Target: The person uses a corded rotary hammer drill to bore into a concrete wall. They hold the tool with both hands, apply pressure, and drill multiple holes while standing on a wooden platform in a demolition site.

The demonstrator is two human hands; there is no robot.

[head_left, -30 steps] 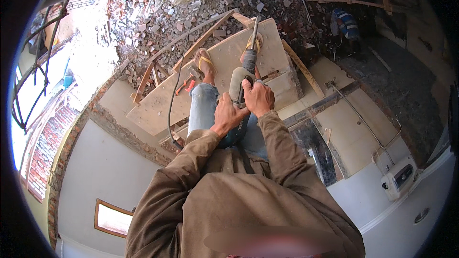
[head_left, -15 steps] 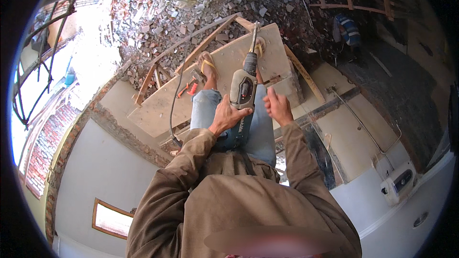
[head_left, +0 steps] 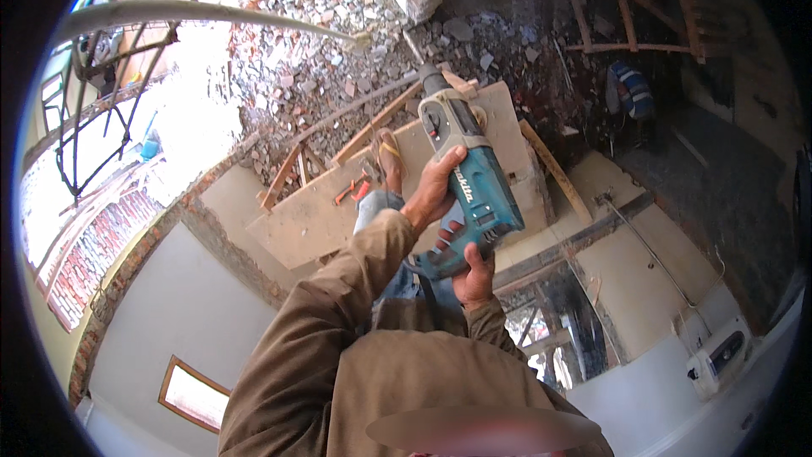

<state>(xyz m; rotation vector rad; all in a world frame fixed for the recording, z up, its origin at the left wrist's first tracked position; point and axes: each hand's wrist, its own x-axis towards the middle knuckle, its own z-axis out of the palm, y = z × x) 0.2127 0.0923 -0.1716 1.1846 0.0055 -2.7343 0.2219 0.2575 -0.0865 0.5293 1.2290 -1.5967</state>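
Observation:
A teal and grey rotary hammer drill (head_left: 489, 190) is held up in front of me, tilted, with its bit (head_left: 413, 47) aimed away toward the far left. My left hand (head_left: 436, 184) supports the drill body from its left side, the thumb lying along the casing. Around the rear handle, my right hand (head_left: 474, 278) is closed; its fingers show through the handle opening. Below the drill, a wooden board (head_left: 292, 233) carries my sandalled left foot (head_left: 389, 156). A hammer-like tool with orange-red parts (head_left: 353, 189) lies on that board, left of the foot.
Broken masonry rubble (head_left: 313, 76) covers the ground beyond the board. A wooden beam (head_left: 554, 171) slants at its right. A pale pole (head_left: 203, 13) crosses the upper left. A blue-and-white striped bundle (head_left: 632, 91) and a wooden frame (head_left: 626, 21) lie at the far right.
My right hand, empty before, has taken the drill's rear handle. The drill has risen and swung, its bit now tilting left. My left hand has moved up and right with it.

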